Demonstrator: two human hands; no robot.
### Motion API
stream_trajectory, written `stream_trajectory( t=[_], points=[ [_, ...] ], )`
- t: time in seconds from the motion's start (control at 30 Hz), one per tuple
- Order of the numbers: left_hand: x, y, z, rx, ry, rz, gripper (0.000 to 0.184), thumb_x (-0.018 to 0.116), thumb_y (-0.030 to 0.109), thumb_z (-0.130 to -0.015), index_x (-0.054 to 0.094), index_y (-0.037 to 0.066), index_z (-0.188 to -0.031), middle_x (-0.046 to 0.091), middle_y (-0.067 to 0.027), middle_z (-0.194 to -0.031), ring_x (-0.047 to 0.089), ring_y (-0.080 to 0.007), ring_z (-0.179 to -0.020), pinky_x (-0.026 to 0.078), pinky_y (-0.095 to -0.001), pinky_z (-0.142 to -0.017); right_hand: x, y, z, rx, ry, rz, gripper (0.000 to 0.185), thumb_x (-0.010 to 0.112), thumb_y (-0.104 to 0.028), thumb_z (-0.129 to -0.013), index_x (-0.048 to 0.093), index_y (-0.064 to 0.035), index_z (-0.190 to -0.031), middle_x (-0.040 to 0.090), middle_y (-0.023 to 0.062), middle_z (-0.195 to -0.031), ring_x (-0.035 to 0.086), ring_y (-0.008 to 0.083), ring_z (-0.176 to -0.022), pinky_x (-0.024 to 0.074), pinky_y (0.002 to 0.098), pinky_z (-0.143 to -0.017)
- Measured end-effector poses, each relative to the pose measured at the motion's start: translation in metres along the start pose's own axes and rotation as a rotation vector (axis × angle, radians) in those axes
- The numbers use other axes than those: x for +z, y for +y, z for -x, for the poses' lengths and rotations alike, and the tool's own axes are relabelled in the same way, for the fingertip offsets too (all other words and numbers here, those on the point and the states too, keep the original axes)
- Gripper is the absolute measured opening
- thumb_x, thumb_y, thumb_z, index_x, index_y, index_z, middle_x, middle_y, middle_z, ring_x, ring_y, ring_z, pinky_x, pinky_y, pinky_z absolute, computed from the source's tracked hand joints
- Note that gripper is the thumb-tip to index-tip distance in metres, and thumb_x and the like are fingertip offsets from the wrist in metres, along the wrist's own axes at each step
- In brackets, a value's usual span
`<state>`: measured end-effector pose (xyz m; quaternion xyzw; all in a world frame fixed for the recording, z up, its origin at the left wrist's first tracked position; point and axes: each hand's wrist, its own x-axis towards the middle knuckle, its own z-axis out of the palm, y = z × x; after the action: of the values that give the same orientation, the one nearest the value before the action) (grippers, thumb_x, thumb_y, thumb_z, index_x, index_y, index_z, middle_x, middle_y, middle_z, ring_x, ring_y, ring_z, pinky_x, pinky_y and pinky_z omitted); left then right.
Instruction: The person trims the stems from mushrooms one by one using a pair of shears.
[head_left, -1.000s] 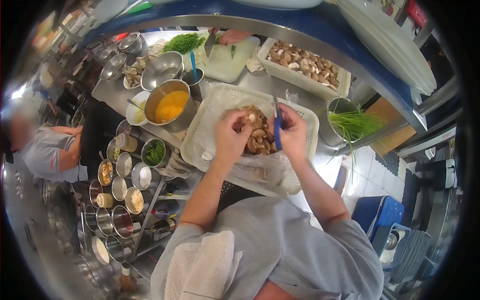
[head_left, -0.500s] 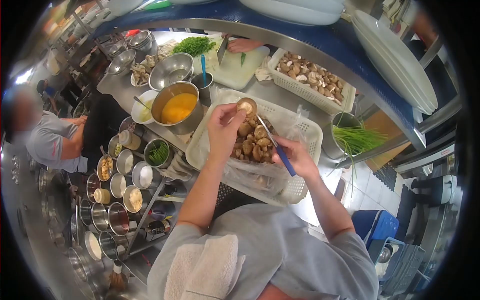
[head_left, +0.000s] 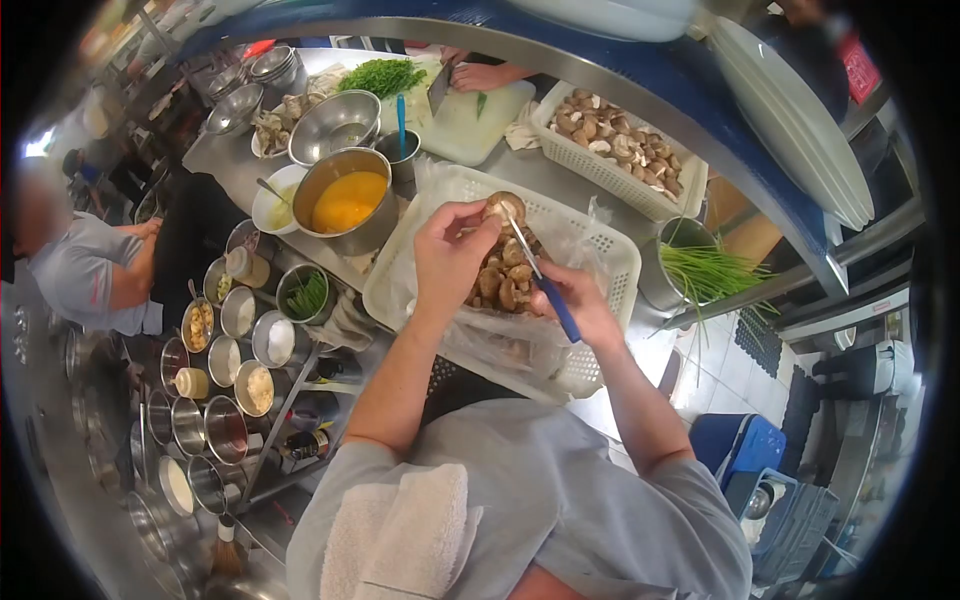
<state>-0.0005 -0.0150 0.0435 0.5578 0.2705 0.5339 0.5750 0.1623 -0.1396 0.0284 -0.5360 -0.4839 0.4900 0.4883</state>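
Observation:
My left hand (head_left: 452, 255) pinches a brown mushroom (head_left: 507, 207) by its edge, pale underside showing. In my right hand (head_left: 583, 302) is a pair of blue-handled scissors (head_left: 557, 308), whose metal blades reach up to the mushroom's underside. Both hands are above a white perforated basket (head_left: 615, 255) lined with clear plastic, with brown mushrooms (head_left: 503, 277) heaped inside. Behind it, a second basket (head_left: 563, 152) holds more mushrooms, some with white undersides up.
Left of my basket stand a pot of orange liquid (head_left: 350, 203) and a steel bowl (head_left: 335, 125). A co-worker's hand (head_left: 480, 77) holds a knife by a cutting board (head_left: 480, 125). At right is a pot of long green stalks (head_left: 690, 265). Another person (head_left: 90, 270) stands left.
My left hand has taken up a mushroom and raised it above the heap. The scissors, upright a second ago, now slant toward it, and their blades have come up to its underside.

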Motion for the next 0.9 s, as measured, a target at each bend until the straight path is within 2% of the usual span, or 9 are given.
stream_trajectory(
  t=[0.23,0.33,0.43,0.53,0.63,0.73,0.83,0.9],
  points=[
    [-0.004,0.002,-0.003,0.008,0.006,-0.027,0.024,0.072,-0.001,-0.086,0.065,-0.005,-0.108,0.069,-0.0087,-0.094,0.065,-0.0122,-0.087,0.054,-0.0234,-0.075,-0.002,-0.009,-0.002,0.048,-0.024,-0.034,0.050,0.079,-0.023,-0.087,0.062,0.0074,-0.122,0.059,-0.0022,-0.089,0.054,0.0077,-0.081,0.0475,0.0247,-0.074],
    [-0.010,0.000,-0.004,-0.017,-0.031,0.010,0.026,0.073,0.000,-0.086,0.064,-0.005,-0.109,0.068,-0.0099,-0.101,0.065,-0.0123,-0.091,0.054,-0.0244,-0.076,0.005,-0.020,0.001,0.035,-0.014,-0.041,0.047,0.079,-0.021,-0.087,0.062,0.0068,-0.122,0.058,-0.0030,-0.089,0.053,0.0069,-0.080,0.0464,0.0242,-0.072],
    [-0.028,0.012,-0.014,-0.110,-0.212,-0.098,0.030,0.073,0.004,-0.086,0.064,-0.002,-0.114,0.066,-0.0089,-0.111,0.063,-0.0126,-0.097,0.055,-0.0269,-0.080,0.004,-0.012,0.005,0.004,-0.022,-0.032,0.045,0.078,-0.019,-0.088,0.062,0.0063,-0.121,0.057,-0.0037,-0.088,0.050,0.0059,-0.079,0.0452,0.0238,-0.070],
    [-0.039,0.044,-0.031,-0.101,-0.573,-0.231,0.032,0.072,0.001,-0.086,0.066,0.002,-0.118,0.062,-0.0063,-0.121,0.061,-0.0122,-0.103,0.053,-0.0277,-0.086,-0.006,-0.005,0.014,0.051,-0.090,-0.033,0.046,0.078,-0.019,-0.087,0.062,0.0061,-0.123,0.057,-0.0034,-0.088,0.051,0.0053,-0.081,0.0451,0.0238,-0.072],
    [-0.044,0.049,-0.047,-0.173,-0.867,-0.271,0.038,0.073,0.003,-0.087,0.066,0.002,-0.124,0.063,-0.0052,-0.121,0.061,-0.0125,-0.104,0.053,-0.0292,-0.089,-0.011,-0.009,0.023,0.062,-0.125,-0.020,0.048,0.079,-0.020,-0.087,0.062,0.0044,-0.124,0.056,-0.0042,-0.082,0.051,0.0045,-0.073,0.0436,0.0230,-0.064],
    [-0.039,0.053,-0.054,-0.203,-0.934,-0.310,0.039,0.075,0.003,-0.085,0.067,0.004,-0.124,0.065,-0.0046,-0.120,0.061,-0.0118,-0.102,0.053,-0.0282,-0.088,-0.014,-0.006,0.028,0.090,-0.132,-0.019,0.049,0.079,-0.021,-0.087,0.062,0.0023,-0.126,0.053,-0.0051,-0.076,0.048,0.0041,-0.063,0.0385,0.0222,-0.053],
    [-0.036,0.041,-0.058,-0.256,-0.957,-0.233,0.041,0.077,0.002,-0.083,0.068,0.005,-0.123,0.067,-0.0028,-0.117,0.062,-0.0107,-0.099,0.052,-0.0270,-0.086,-0.011,-0.008,0.028,0.011,-0.106,-0.057,0.050,0.080,-0.023,-0.086,0.063,0.0008,-0.126,0.052,-0.0054,-0.071,0.043,0.0038,-0.055,0.0325,0.0224,-0.047],
    [-0.035,0.038,-0.057,-0.292,-0.943,-0.202,0.042,0.077,0.002,-0.082,0.068,0.005,-0.123,0.067,-0.0018,-0.115,0.062,-0.0100,-0.098,0.051,-0.0262,-0.086,-0.013,-0.008,0.027,0.060,-0.098,-0.061,0.052,0.081,-0.024,-0.085,0.063,0.0006,-0.127,0.052,-0.0053,-0.070,0.043,0.0037,-0.055,0.0322,0.0225,-0.046]
  ],
)
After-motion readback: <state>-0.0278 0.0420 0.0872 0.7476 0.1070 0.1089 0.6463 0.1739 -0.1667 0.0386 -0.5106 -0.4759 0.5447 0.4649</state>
